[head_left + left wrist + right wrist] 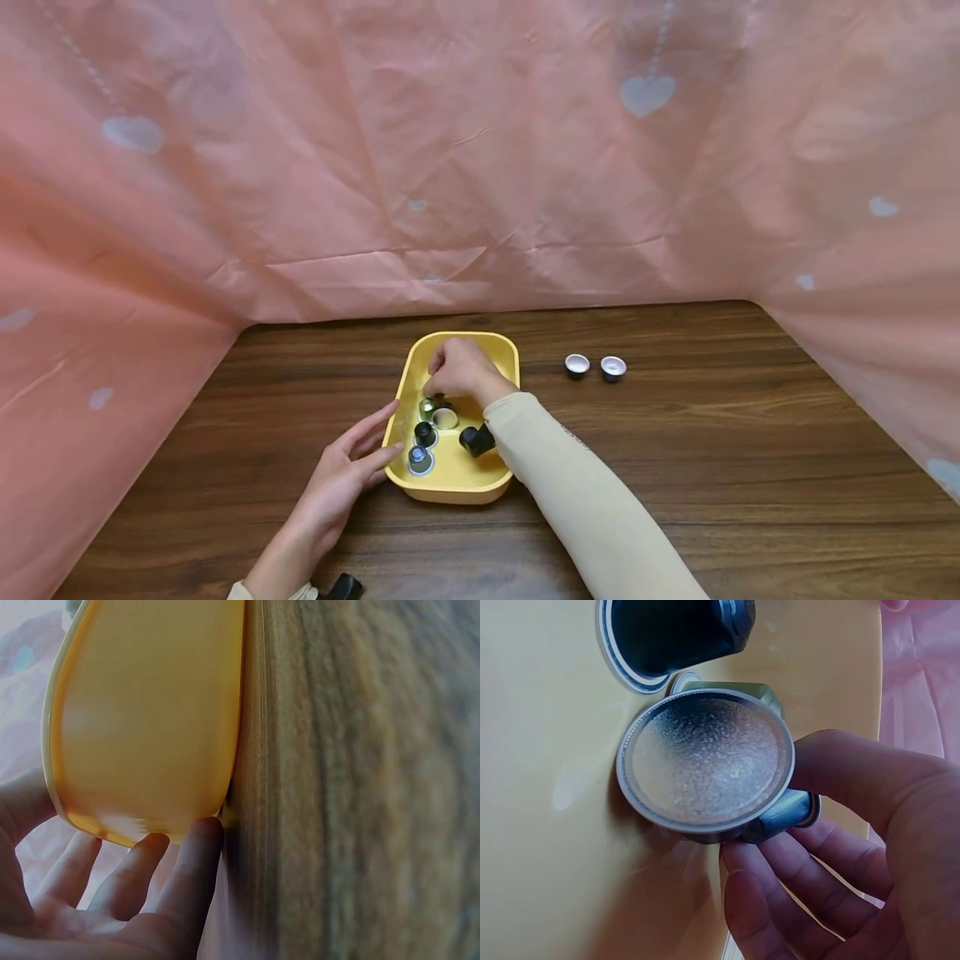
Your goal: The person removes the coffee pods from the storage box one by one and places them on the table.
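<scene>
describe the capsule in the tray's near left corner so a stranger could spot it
On the wooden table stands a yellow tray. In its near left corner, beside the left hand, sits a capsule, narrow end up. Its top is bluish, unlike the black capsule just behind it.

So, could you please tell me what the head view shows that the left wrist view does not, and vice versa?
Only the head view: the inside of the yellow tray with capsules in it, the right hand reaching in, and two more capsules on the table to the right.
Only the left wrist view: the lowest fingertip of the left hand, close to where tray meets table.
Both: yellow tray, left hand, table, pink backdrop.
</scene>
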Available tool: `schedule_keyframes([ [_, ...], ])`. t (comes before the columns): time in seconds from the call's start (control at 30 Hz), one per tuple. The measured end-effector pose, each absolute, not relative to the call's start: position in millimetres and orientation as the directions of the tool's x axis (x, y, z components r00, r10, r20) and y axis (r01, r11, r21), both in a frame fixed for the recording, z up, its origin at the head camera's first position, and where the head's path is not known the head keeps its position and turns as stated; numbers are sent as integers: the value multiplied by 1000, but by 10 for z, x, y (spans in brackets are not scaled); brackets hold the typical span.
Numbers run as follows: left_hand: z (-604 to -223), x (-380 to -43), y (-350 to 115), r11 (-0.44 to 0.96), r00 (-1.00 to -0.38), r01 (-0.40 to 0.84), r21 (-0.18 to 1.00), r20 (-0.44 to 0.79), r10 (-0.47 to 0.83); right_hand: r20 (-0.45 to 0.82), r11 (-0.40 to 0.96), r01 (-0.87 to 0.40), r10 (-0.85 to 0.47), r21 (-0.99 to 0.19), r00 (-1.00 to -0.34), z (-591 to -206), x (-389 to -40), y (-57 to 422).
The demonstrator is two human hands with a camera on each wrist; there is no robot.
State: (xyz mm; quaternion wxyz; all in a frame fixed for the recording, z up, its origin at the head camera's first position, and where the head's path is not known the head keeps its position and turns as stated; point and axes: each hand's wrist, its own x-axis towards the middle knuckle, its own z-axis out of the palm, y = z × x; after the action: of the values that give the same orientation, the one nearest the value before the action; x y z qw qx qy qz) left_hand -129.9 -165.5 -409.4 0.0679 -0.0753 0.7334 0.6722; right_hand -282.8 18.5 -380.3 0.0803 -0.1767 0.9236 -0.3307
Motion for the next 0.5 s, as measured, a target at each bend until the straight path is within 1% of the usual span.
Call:
schedule_keyframes([
  [0.5, -4061, -1335, -1629, 83, -982, -190, 978, -189, -17, -12, 733, -265, -348, -626, -937, -3763, -2860, 197],
])
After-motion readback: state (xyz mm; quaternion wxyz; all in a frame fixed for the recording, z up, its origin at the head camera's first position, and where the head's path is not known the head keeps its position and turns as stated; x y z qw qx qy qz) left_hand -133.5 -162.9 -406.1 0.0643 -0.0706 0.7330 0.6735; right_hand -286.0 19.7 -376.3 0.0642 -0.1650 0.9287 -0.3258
